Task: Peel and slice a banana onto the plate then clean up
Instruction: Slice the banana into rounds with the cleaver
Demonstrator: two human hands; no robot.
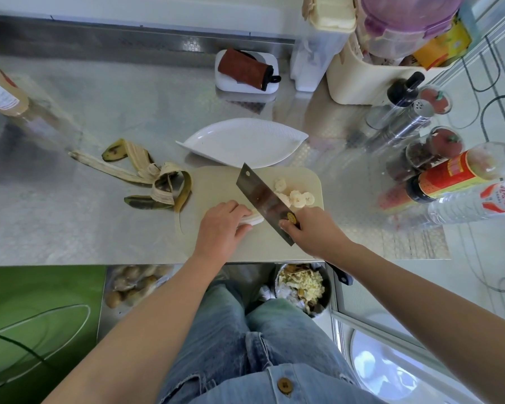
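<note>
On a beige cutting board my left hand holds down the uncut end of the peeled banana, fingers curled over it. My right hand grips the handle of a cleaver, whose blade stands against the banana just right of my left fingers. Several cut banana slices lie on the board to the right of the blade. A white leaf-shaped plate sits bare behind the board. The banana peel lies spread on the steel counter left of the board.
Bottles, spice jars and shakers crowd the counter's right side. A soap dish with a brown cloth stands at the back. A jar is far left. A bin with scraps sits below the counter edge.
</note>
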